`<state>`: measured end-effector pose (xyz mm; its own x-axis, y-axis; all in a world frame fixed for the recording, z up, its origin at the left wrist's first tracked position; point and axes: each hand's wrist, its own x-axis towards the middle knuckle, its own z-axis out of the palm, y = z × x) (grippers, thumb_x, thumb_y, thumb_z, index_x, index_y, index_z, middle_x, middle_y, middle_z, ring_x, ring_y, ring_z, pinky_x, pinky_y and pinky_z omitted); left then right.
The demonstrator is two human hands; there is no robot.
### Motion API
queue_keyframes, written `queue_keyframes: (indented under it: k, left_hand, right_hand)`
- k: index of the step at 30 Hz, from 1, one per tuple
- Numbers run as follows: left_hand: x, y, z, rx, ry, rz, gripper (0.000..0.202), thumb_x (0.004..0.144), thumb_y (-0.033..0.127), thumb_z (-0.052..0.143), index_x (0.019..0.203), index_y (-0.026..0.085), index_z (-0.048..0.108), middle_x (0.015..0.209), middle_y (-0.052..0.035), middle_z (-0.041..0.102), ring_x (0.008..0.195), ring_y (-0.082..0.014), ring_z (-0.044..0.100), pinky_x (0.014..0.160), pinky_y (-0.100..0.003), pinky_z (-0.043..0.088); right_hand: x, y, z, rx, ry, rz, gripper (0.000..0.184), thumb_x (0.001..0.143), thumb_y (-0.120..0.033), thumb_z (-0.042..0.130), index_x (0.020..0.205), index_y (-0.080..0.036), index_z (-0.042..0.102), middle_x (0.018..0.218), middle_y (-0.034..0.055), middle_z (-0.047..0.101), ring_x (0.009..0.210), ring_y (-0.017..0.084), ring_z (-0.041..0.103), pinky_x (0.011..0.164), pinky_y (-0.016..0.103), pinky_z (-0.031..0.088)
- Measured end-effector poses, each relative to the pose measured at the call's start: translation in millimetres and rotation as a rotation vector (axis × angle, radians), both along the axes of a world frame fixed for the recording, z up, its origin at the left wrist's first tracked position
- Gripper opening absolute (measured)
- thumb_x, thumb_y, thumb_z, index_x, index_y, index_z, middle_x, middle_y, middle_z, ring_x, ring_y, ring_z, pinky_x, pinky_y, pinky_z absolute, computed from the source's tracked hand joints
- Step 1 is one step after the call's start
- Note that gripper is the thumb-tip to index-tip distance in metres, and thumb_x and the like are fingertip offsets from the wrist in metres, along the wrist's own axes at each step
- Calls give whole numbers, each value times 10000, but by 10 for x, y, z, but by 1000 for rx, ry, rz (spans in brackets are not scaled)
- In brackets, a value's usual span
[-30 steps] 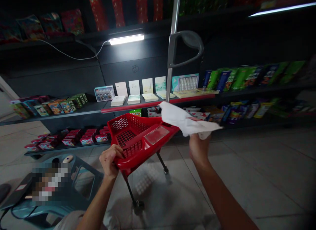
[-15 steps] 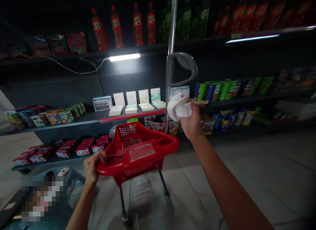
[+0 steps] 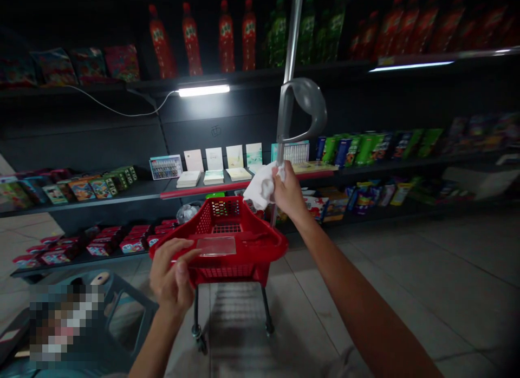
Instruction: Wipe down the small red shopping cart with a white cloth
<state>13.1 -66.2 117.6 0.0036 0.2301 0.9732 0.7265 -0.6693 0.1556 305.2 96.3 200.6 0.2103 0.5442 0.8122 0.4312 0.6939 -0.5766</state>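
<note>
A red wheeled shopping basket (image 3: 227, 253) stands on the tiled floor before me, with a grey pull handle (image 3: 303, 110) on a metal pole rising from its far side. My left hand (image 3: 173, 278) rests on the basket's near rim, fingers curled over the edge. My right hand (image 3: 288, 194) clutches a crumpled white cloth (image 3: 262, 186) and presses it against the metal pole just above the basket.
Dark shelves (image 3: 122, 191) run along the wall with boxed goods, notebooks, snack packs and bottles on top. A lit tube lamp (image 3: 203, 90) hangs under one shelf. A blue plastic stool (image 3: 122, 318) stands at lower left. Grey tiled floor (image 3: 406, 291) stretches right.
The basket has levelled out from its tilt and turned toward me. My right hand bunched the cloth and brought it down onto the pole. My left hand shifted along the near rim.
</note>
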Motion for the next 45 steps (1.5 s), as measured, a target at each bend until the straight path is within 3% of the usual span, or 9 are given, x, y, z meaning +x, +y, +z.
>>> queue_keyframes:
  k: [5,9,15,21,26,32,36,40,45]
  left_hand:
    - [653,-208,62,-166,306,-84,280,936,199,549,1164,222,711,1156,-80,740,1136,-251,640,1053,-451,468]
    - [811,-174,-42,-286,333,16,228,948,241,566,1117,216,717,1070,-55,772,1058,-238,669,1073,-461,408]
    - [521,-58,-229,-124,216,58,163,920,182,557,886,217,712,826,-8,771,878,-208,680,915,-419,396]
    - [47,-24,-258,-4,137,-23,224,905,125,509,806,220,686,746,12,759,796,-178,682,867,-394,398]
    - [-410,31,-298,-22,121,-73,322,960,182,419,755,220,664,739,-7,749,802,-195,684,876,-418,410]
    - [-861,118,-337,-225,61,-122,376,1004,276,419,765,227,704,915,-39,782,1006,-237,684,1045,-489,416]
    - [-1082,229,-255,-375,79,-145,349,1009,301,461,810,233,740,969,-34,791,1072,-234,686,1148,-515,382]
    - [-1075,197,-123,-292,45,-79,307,996,254,491,832,214,747,1010,-61,780,1063,-235,693,1083,-496,455]
    - [-507,-131,96,74,180,-89,198,911,109,531,857,183,707,837,-68,704,846,-203,660,790,-374,528]
  right_hand:
    - [-132,-368,-208,-84,-40,56,223,981,-404,456,1110,-233,516,906,48,621,871,235,628,827,366,498]
    - [-277,-647,-424,-126,-78,135,176,998,-357,422,1095,-222,481,901,43,615,856,218,622,807,346,488]
    - [-548,-930,-759,-146,-72,190,140,1026,-321,407,1100,-222,472,940,48,632,870,196,631,835,332,499]
    - [-894,-1179,-1181,-165,-114,230,168,1044,-289,406,1172,-229,495,977,57,664,897,187,671,838,312,540]
    - [-1119,-1192,-1548,-14,-235,209,355,985,-184,396,1334,-217,448,1160,133,669,1049,232,678,903,363,568]
    - [-1209,-1213,-1491,-160,-372,479,265,922,-105,454,1144,-235,516,1040,59,634,966,197,646,897,331,545]
    - [-1039,-1081,-1551,-167,-401,519,347,964,-119,472,1287,-245,494,1244,81,603,1169,200,604,1035,353,488]
    - [-815,-788,-1768,-154,-469,393,378,980,-123,453,1339,-237,485,1289,106,597,1223,228,582,1070,411,475]
    - [-792,-613,-1900,-113,-529,348,363,987,-138,458,1335,-228,512,1269,111,630,1263,249,558,1123,466,444]
